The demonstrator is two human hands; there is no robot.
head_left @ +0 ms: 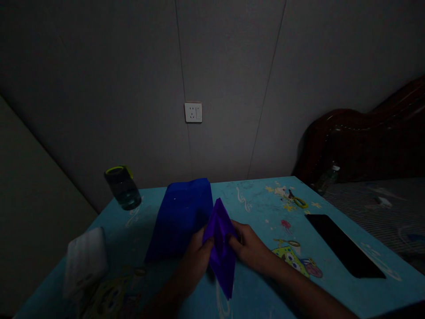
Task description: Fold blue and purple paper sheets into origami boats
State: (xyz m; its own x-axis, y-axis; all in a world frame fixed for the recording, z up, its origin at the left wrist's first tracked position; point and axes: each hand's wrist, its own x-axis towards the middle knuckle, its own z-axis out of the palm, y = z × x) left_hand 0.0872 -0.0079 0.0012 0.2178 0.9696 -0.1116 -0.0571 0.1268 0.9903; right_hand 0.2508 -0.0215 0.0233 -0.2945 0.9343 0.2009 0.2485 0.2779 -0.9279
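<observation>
In dim light, a person's left hand (195,259) and right hand (249,246) pinch a folded purple paper sheet (222,254) from either side, just over a turquoise cartoon-printed bench (259,292). A dark blue paper sheet (181,217) lies just beyond the left hand. Farther left sit a yellow-rimmed glass jar (122,187) and a blurred white bundle (86,259); a flat black phone (345,250) and yellow-handled scissors (298,202) lie to the right hand's right.

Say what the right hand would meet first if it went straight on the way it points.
The purple folded paper, which the right hand pinches at its fingers; beyond it, probably the blue sheet, though depth is unclear in this dark view.
</observation>
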